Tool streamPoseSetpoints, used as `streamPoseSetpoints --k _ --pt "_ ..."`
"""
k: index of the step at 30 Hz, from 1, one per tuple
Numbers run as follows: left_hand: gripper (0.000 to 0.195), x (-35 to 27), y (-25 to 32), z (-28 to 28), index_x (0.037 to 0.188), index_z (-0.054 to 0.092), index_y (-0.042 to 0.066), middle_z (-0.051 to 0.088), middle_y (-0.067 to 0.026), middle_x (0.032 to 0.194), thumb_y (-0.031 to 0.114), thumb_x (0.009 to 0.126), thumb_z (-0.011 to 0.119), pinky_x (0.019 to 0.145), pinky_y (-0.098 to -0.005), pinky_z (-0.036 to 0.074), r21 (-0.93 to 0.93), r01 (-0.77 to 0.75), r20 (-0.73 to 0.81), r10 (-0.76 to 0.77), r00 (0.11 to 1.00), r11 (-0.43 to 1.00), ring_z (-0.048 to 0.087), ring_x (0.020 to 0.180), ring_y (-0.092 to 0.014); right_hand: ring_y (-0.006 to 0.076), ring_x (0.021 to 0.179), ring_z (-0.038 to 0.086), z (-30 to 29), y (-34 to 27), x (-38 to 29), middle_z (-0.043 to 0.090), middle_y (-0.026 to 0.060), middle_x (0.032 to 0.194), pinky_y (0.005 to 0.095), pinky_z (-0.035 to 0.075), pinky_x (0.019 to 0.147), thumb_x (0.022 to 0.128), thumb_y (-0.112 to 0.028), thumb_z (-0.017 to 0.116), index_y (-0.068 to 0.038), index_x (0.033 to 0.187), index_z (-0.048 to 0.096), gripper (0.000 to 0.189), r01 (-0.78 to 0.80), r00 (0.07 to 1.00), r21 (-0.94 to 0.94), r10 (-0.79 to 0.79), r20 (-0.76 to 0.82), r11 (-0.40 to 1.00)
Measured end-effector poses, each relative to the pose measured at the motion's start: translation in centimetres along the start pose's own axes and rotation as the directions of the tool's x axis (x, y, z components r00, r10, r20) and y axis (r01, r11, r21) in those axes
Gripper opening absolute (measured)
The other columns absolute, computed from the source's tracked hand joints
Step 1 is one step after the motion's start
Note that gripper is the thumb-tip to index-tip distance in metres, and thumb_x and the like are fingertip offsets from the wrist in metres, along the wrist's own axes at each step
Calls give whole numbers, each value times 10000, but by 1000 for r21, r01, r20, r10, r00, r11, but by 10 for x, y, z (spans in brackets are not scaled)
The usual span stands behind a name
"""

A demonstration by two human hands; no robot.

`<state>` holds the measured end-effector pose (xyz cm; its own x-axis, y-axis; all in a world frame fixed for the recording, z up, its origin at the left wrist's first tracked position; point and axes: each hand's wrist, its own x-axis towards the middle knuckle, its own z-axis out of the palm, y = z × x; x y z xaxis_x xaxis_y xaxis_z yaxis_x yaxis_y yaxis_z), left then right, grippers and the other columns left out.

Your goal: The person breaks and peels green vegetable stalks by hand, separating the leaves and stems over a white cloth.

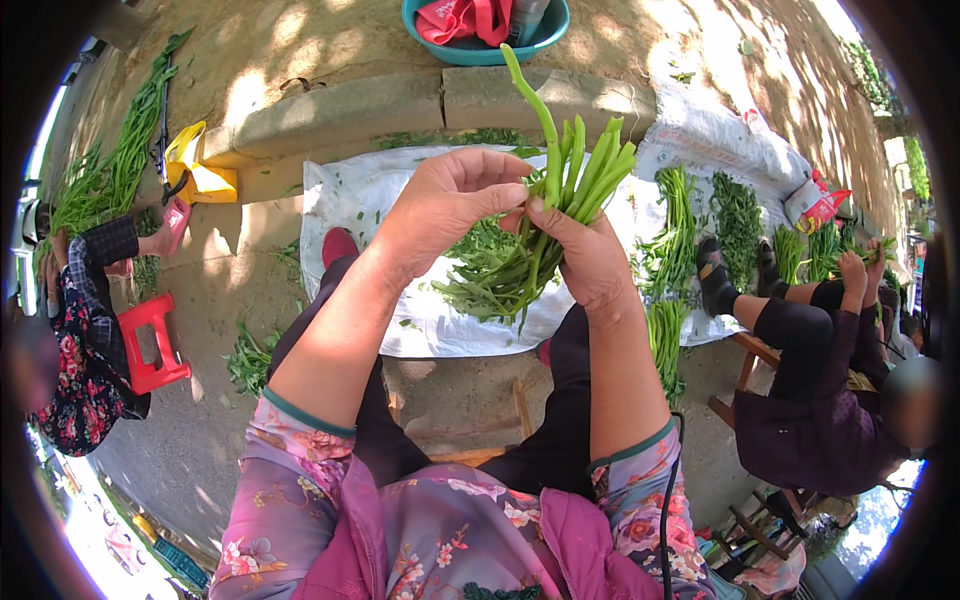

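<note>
My right hand (592, 255) grips a bunch of green leafy vegetable stems (596, 176), cut ends pointing up and away. The leaves (487, 266) hang below it over a white woven sheet (352, 195). One longer, thicker stem (551, 112) stands above the rest by my right thumb. Beside it, my left hand (465, 199) has thumb and forefinger pinched on a bit of green leaf at the bunch; the fingertips are partly hidden. Both hands are raised above the sheet, between my knees.
A concrete kerb (345, 112) runs behind the sheet, with a teal basin (480, 54) beyond. More bundles of greens (675, 217) lie right. A person (817, 420) sits right, and another (82, 337) left near a red plastic stool (154, 345) and a yellow bag (199, 169).
</note>
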<state>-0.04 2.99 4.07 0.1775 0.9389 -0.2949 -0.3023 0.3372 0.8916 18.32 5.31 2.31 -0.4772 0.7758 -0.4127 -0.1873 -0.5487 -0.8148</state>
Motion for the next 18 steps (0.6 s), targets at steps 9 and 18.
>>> streamPoseSetpoints --k 9,18 --pt "371 7 -12 1 1082 622 -14 640 -30 947 319 922 591 836 -265 434 -76 -52 -140 41 989 996 553 879 -92 162 827 633 9 7 0 664 98 978 284 487 756 863 -122 666 2 1110 607 282 35 999 -214 -35 4 976" --pt "371 12 -11 -11 1076 592 15 600 -18 868 360 951 538 794 -276 437 -366 -55 -316 -69 946 929 553 829 -116 153 840 633 8 8 -3 683 103 940 286 485 786 841 -124 691 12 1073 629 276 -75 993 -358 104 60 931"
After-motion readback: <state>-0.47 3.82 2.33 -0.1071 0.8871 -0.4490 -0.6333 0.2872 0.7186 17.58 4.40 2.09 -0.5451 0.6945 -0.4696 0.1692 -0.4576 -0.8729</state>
